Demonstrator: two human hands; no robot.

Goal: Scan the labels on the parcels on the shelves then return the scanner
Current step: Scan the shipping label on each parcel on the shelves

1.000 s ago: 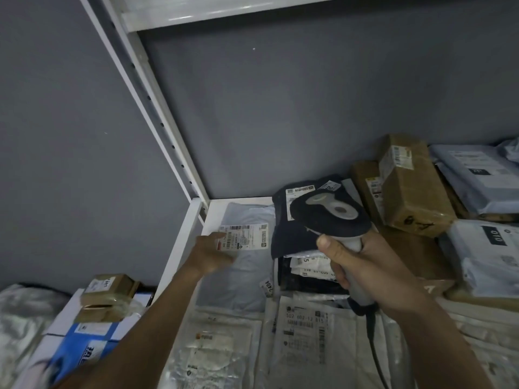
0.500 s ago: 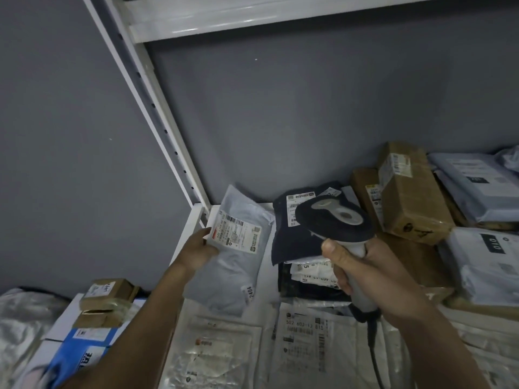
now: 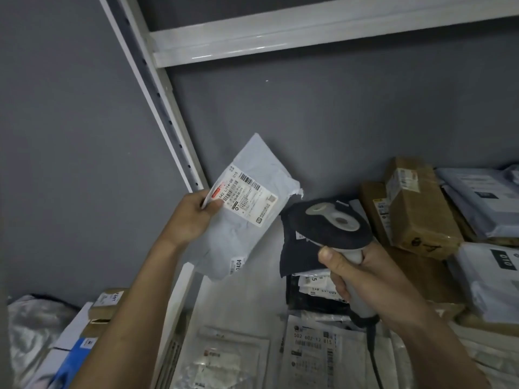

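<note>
Head view: left hand (image 3: 193, 217) pinches a pale grey plastic mailer parcel (image 3: 241, 217) clear above the white metal shelf (image 3: 252, 293), white label (image 3: 247, 199) tilted up, likely for reading, beside the black-and-grey handheld scanner (image 3: 331, 228) gripped in the right hand (image 3: 365, 279).

From my feed, the grey mailer (image 3: 241, 220) looks like crinkly matt plastic with a paper label (image 3: 245, 198). Shelf rail (image 3: 309, 37) is glossy painted metal, and the 1 brown box (image 3: 418, 203) looks like taped cardboard.
</note>
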